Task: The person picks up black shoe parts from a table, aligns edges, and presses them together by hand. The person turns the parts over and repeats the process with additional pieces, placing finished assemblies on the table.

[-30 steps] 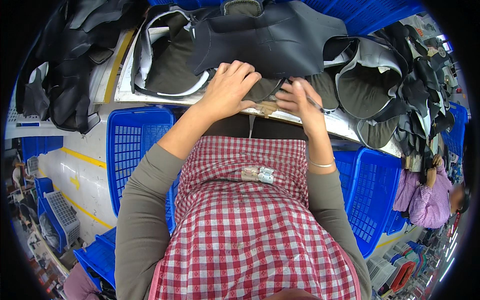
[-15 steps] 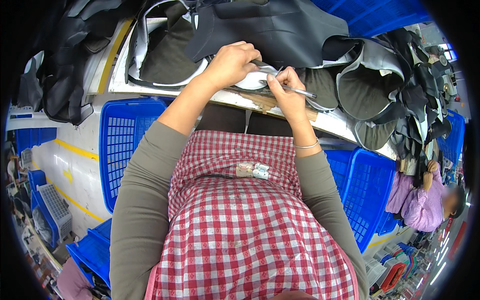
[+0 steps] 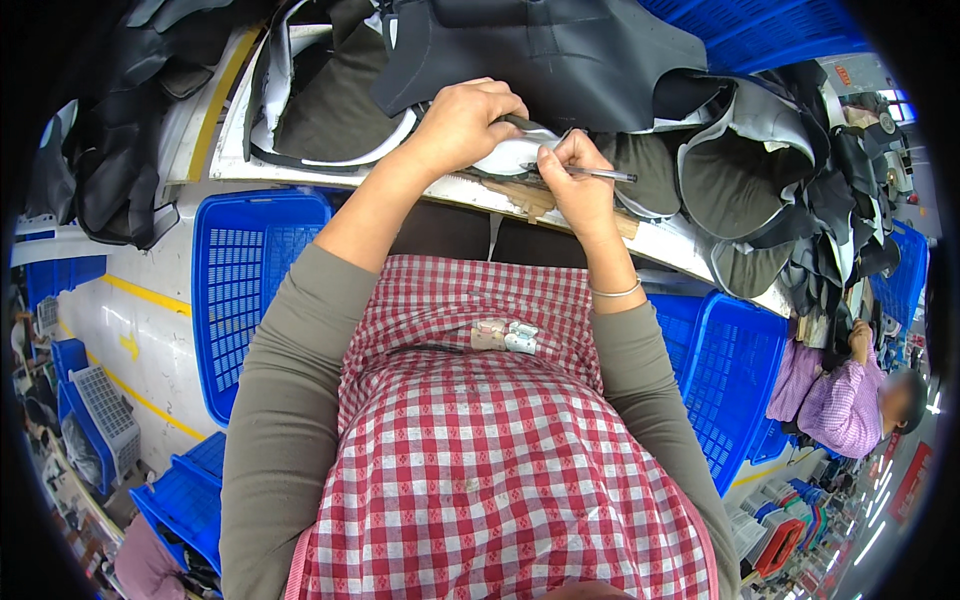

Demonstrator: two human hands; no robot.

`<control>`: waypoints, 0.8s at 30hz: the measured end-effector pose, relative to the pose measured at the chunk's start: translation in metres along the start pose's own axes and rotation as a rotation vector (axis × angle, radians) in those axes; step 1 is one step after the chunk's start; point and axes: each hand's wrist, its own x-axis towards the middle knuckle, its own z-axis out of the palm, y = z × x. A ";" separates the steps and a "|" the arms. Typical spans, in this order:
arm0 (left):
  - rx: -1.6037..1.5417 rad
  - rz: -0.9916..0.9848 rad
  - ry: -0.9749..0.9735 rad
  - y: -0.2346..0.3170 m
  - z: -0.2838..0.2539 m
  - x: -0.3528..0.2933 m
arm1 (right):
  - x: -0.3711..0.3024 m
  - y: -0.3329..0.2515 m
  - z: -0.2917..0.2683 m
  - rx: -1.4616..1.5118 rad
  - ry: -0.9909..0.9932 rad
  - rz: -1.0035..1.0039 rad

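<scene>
Blue basket point(image 3: 228, 290) sitting left, second basket point(image 3: 740, 385) sitting right; yellow line point(image 3: 148, 294) crossing floor point(image 3: 172, 345); pink-clad co-worker point(image 3: 842, 412) showing far right.

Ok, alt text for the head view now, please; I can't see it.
A person's right hand holds a pen at a white flap, which the left hand pinches above the white worktable's near edge. Black molded pieces lie beyond; blue plastic crates flank the checked apron.
</scene>
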 end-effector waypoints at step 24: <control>0.556 0.047 0.310 0.058 -0.039 0.084 | -0.109 -0.029 -0.178 -0.518 -0.128 0.559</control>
